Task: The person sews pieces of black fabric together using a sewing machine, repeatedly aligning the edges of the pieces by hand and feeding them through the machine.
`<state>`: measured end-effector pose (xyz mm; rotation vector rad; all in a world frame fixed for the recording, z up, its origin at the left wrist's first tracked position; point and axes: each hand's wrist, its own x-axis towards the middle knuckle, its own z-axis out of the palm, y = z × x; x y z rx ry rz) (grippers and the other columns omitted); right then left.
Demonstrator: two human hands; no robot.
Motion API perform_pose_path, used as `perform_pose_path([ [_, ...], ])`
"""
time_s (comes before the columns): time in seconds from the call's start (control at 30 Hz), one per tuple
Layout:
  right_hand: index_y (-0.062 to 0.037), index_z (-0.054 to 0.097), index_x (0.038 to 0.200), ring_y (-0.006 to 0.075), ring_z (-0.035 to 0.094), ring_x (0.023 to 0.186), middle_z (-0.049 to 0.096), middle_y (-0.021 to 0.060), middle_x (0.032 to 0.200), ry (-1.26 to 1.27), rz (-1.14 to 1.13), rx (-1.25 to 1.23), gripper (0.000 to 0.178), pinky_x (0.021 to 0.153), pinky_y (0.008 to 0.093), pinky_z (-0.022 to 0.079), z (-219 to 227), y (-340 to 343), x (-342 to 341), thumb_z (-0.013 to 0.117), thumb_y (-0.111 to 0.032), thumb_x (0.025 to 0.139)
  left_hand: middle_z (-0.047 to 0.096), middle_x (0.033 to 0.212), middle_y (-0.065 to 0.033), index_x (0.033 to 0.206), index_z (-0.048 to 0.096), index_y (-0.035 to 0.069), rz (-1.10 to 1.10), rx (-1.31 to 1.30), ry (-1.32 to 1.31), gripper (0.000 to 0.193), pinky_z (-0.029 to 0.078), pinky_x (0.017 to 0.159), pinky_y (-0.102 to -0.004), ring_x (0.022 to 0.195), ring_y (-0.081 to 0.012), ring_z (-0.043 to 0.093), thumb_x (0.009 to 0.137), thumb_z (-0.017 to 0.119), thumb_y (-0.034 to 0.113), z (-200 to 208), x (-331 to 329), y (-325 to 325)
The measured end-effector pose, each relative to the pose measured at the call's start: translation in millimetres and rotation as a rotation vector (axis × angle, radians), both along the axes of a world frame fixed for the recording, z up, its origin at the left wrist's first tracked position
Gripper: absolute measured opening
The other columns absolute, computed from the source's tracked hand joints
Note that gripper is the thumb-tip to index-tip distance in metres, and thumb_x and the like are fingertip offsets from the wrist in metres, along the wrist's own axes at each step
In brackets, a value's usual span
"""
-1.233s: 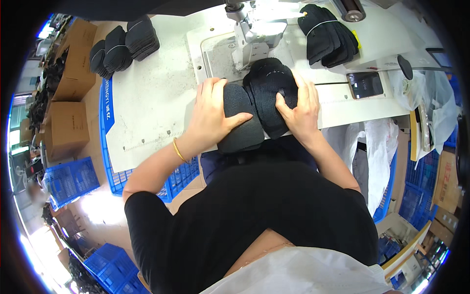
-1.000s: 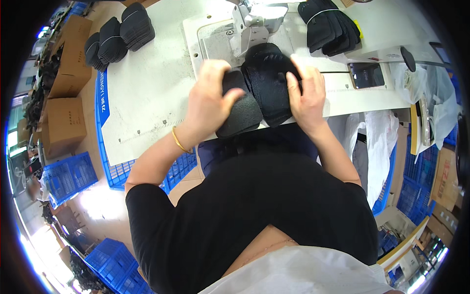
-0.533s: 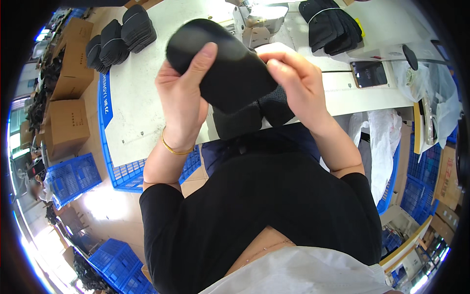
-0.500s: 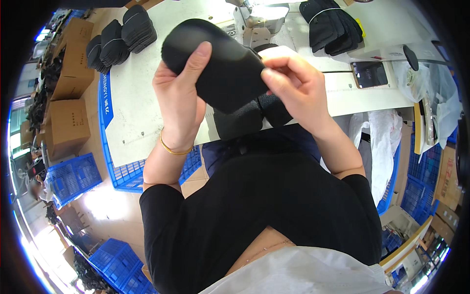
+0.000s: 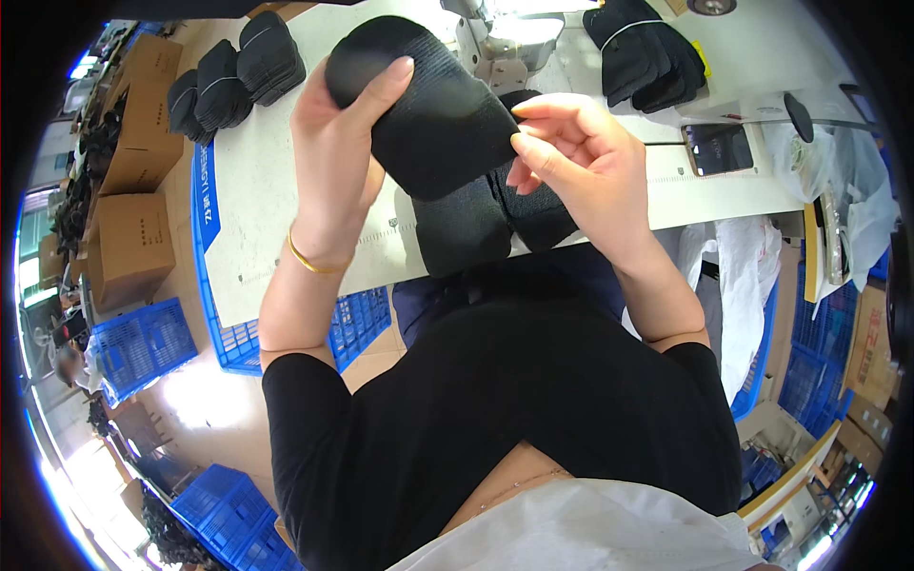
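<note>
My left hand (image 5: 347, 133) grips a black fabric piece (image 5: 433, 119), rounded at its far end and straighter at its near end, with the thumb lying across its upper face. At its right corner my right hand (image 5: 581, 157) is closed, thumb and index finger pinching the edge. Whether it is one layer or several I cannot tell. Below it, at the table's near edge, lie two stacks of black pieces, a left stack (image 5: 462, 236) and a right stack (image 5: 543, 217), partly hidden by the held piece and my right hand.
A sewing machine (image 5: 509, 43) stands behind my hands on the white table (image 5: 257, 233). Banded black bundles lie at the far left (image 5: 271, 57) and far right (image 5: 647, 52). A phone (image 5: 721, 149) rests on the right. Blue crates (image 5: 143, 347) and cardboard boxes (image 5: 133, 247) are on the left.
The held piece has tilted and risen slightly, and ribbed lines now show on its face. My left hand has shifted up and left; my right hand still pinches the corner.
</note>
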<state>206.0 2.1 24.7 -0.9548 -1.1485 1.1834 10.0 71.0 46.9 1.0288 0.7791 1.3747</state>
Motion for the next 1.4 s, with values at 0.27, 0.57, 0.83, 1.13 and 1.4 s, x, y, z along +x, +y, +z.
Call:
perform_pose_path([
  [0.27,0.0010,0.065,0.083,0.0122,0.065,0.056,0.071,0.0096,0.075,-0.019,0.200,-0.061,0.021,0.050,0.0230,0.050,8.6,35.0,13.7,0.059,-0.014,0.096,0.069,0.104,-0.0118,0.113,0.063,-0.005,-0.329,0.009,0.162,0.026,0.056,0.079,-0.0332,0.090,-0.0209,0.068,0.088,0.066,0.002,18.6,7.5,72.8],
  [0.57,0.0020,0.065,0.086,0.0113,0.062,0.053,0.070,0.0099,0.075,0.004,0.122,0.028,0.019,0.048,0.0222,0.047,-0.3,39.1,3.7,0.057,-0.012,0.096,0.070,0.101,-0.0133,0.112,0.063,-0.006,-0.441,-0.004,0.064,0.025,0.057,0.081,-0.0349,0.087,-0.0234,0.069,0.087,0.064,-0.003,11.8,5.3,95.9],
  [0.83,0.0026,0.066,0.088,0.0098,0.062,0.054,0.070,0.0084,0.074,-0.004,0.057,0.039,0.016,0.049,0.0213,0.047,-2.8,39.6,6.0,0.058,-0.010,0.095,0.066,0.104,-0.0127,0.108,0.065,-0.001,0.368,1.313,0.997,0.039,0.051,0.082,-0.0333,0.095,-0.0229,0.063,0.070,0.075,0.001,2.5,0.0,38.4],
  [1.13,0.0024,0.067,0.089,0.0093,0.061,0.053,0.070,0.0077,0.074,0.027,0.041,0.070,0.016,0.047,0.0207,0.046,-0.2,40.6,-6.5,0.058,-0.010,0.095,0.070,0.096,-0.0091,0.089,0.071,0.001,0.340,1.699,1.014,0.031,0.055,0.067,-0.0320,0.088,-0.0250,0.066,0.058,0.069,0.003,-21.4,4.7,45.2],
  [1.4,0.0005,0.068,0.086,0.0086,0.060,0.051,0.070,0.0057,0.072,0.035,0.030,0.100,0.019,0.046,0.0205,0.046,0.3,46.8,-8.2,0.058,-0.013,0.096,0.071,0.097,-0.0083,0.090,0.071,0.000,0.368,1.728,1.055,0.030,0.055,0.070,-0.0306,0.089,-0.0220,0.067,0.060,0.067,0.006,-10.7,8.1,56.8],
])
